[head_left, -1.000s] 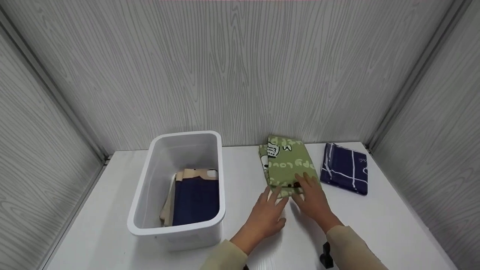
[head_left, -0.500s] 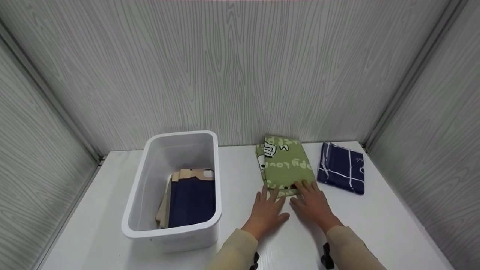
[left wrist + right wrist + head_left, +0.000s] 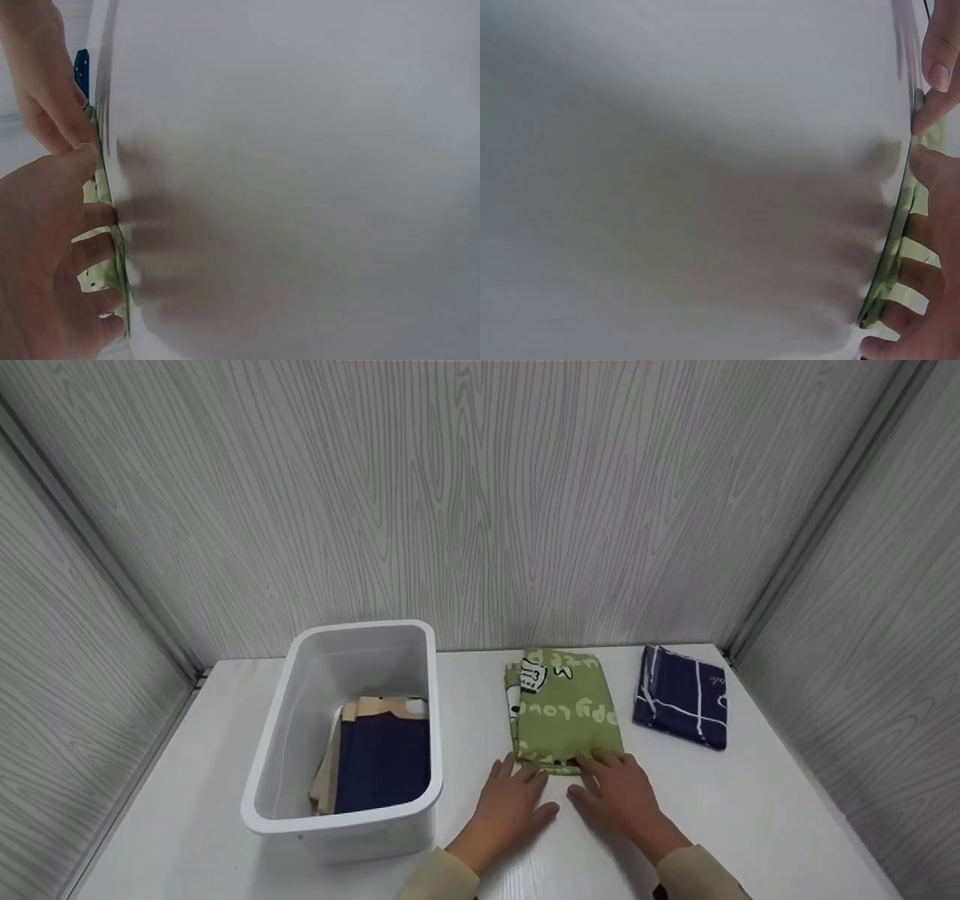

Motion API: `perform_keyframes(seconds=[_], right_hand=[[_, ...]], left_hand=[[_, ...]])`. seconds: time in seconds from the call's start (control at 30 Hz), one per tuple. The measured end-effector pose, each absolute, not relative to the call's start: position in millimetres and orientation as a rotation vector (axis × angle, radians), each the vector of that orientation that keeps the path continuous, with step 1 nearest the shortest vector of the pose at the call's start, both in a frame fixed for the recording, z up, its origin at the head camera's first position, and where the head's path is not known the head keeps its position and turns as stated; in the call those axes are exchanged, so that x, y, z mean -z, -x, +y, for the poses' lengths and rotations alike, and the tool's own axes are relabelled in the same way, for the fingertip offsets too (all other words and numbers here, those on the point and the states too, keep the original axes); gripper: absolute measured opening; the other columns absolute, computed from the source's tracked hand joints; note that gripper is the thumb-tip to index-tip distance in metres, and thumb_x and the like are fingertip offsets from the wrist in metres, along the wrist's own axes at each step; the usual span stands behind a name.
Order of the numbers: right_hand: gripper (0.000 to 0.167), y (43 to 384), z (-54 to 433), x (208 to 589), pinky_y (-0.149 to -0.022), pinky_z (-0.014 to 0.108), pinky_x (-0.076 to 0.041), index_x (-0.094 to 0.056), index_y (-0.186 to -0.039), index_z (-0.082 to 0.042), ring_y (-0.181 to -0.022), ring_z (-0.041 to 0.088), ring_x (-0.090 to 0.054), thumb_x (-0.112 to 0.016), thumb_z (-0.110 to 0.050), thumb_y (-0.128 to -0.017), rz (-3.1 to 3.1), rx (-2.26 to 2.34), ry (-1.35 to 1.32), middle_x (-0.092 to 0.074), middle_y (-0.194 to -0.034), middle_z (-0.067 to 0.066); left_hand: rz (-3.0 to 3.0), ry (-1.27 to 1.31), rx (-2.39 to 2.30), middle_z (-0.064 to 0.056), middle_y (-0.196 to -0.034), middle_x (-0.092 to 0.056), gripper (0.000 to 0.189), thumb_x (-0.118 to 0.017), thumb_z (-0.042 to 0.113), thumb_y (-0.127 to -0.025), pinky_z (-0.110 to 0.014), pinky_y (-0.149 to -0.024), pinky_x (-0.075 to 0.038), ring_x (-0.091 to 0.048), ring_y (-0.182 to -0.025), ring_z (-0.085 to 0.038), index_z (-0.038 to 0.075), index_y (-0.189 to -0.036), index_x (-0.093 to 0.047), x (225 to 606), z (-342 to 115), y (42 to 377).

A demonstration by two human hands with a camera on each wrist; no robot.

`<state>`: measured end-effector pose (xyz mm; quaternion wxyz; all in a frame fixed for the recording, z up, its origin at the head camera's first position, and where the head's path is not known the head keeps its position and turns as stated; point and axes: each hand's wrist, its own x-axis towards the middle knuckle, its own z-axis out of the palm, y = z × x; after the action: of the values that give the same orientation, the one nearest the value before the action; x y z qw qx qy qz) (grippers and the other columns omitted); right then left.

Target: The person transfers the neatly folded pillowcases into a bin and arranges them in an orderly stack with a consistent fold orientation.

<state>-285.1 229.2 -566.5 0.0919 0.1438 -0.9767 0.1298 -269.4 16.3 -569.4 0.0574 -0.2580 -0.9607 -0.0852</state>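
A folded green cloth with white lettering and a dark-outlined print lies flat on the white table, its layers slightly offset at the left. My left hand rests its fingertips at the cloth's near left edge. The right hand touches the near right edge, its fingertips on the fabric. Both hands have their fingers spread and loosely bent, with the thumbs pointing toward each other. In the left wrist view, the left fingers lie over the green cloth. The right wrist view shows the right fingers on its edge.
A white plastic tub stands to the left, holding folded navy and beige cloths. A folded navy cloth with white lines lies at the right. Grey wood-grain panels enclose the table's back and sides.
The green cloth has slid toward me along with both hands, after they settled on its near edge. The navy cloth and the tub stay where they were.
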Motion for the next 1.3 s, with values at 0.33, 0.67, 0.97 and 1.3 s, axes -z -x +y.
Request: perform_keyframes(seconds=[0.33,0.67,0.97,1.3], right_hand=[[0.018,268,183,557,-0.078,0.050,-0.045,-0.071,-0.097,-0.023,-0.093,0.028,-0.052,-0.075,-0.028,-0.080,-2.796,-0.318,-0.410,-0.063,-0.097,0.001],[0.019,291,162,571,-0.076,0.047,-0.049,-0.075,-0.106,-0.023,-0.097,0.028,-0.059,-0.075,-0.025,-0.087,-2.697,-0.328,-0.528,-0.067,-0.103,0.000],[0.012,282,170,573,-0.070,0.040,-0.049,-0.075,-0.097,-0.021,-0.090,0.023,-0.062,-0.077,-0.019,-0.085,-2.464,-0.496,-0.651,-0.071,-0.096,-0.005],[0.025,268,176,589,-0.082,0.047,-0.049,-0.075,-0.113,-0.018,-0.105,0.029,-0.061,-0.074,-0.021,-0.088,-2.563,-0.400,-0.793,-0.068,-0.112,0.005]], left_hand=[[-2.910,0.746,0.238,-0.005,-0.131,-0.060,0.056,-0.061,0.054,-0.092,-0.047,-0.103,-0.044,-0.054,-0.123,-0.036,0.010,-0.125,-0.067,567,-7,225],[-3.030,0.753,0.320,-0.007,-0.139,-0.060,0.064,-0.059,0.057,-0.093,-0.044,-0.097,-0.052,-0.051,-0.130,-0.042,0.007,-0.133,-0.063,561,-8,221],[-3.029,0.755,0.373,-0.007,-0.140,-0.059,0.064,-0.062,0.052,-0.093,-0.050,-0.097,-0.052,-0.049,-0.131,-0.044,0.006,-0.137,-0.059,564,-11,221],[-3.035,0.770,0.426,-0.005,-0.139,-0.057,0.057,-0.064,0.047,-0.093,-0.051,-0.093,-0.054,-0.048,-0.133,-0.043,0.009,-0.135,-0.061,560,-16,218]])
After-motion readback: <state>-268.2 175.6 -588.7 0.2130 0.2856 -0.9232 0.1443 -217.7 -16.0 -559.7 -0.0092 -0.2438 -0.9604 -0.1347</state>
